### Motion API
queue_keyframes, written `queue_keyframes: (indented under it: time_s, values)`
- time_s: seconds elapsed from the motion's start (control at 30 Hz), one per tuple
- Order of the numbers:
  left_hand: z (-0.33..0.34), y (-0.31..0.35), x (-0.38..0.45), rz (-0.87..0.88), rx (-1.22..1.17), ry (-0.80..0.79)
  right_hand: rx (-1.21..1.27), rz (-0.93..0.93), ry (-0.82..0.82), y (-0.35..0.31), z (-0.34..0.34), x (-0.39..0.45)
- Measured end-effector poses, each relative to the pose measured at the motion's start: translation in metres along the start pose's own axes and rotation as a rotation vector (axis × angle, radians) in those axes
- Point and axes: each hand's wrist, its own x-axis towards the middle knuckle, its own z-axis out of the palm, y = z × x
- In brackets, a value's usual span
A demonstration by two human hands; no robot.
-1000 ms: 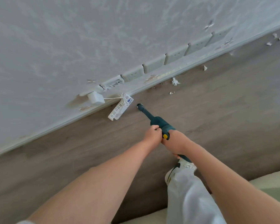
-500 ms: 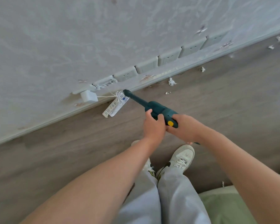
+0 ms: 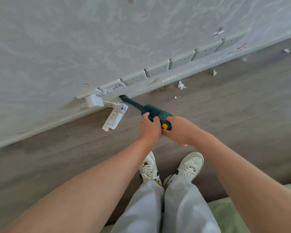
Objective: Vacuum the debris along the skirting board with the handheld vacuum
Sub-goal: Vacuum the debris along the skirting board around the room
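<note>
A dark teal handheld vacuum (image 3: 154,113) with a yellow button points up-left, and its narrow nozzle tip touches the grey skirting board (image 3: 175,76) where it meets the wood floor. My left hand (image 3: 149,127) grips the vacuum's body from the left. My right hand (image 3: 178,130) holds its handle at the rear. White paper scraps (image 3: 181,85) lie on the floor along the board to the right of the nozzle, with more debris (image 3: 213,72) further right.
A white plug adapter (image 3: 93,101) sits in a wall socket just left of the nozzle, with a tagged white cord bundle (image 3: 115,117) lying below it. A row of wall sockets (image 3: 180,62) runs above the board. My two white shoes (image 3: 190,165) stand on the floor.
The vacuum's nozzle has moved up from the open floor to the foot of the skirting board, beside the cord bundle. My feet have come into view.
</note>
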Motion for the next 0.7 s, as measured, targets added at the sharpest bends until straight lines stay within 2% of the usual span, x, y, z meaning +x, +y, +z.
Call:
queue_keyframes:
  time_s: [0.27, 0.57, 0.7]
  values:
    - [0.035, 0.010, -0.022, 0.034, 0.024, -0.245, 0.163, 0.145, 0.150, 0.031, 0.003, -0.042]
    - [0.003, -0.007, -0.011, -0.067, -0.093, -0.142, 0.104, 0.108, -0.009, -0.013, -0.001, -0.027]
    - [0.006, -0.005, -0.001, -0.050, 0.025, -0.179, 0.097, 0.112, 0.050, -0.001, 0.009, -0.021]
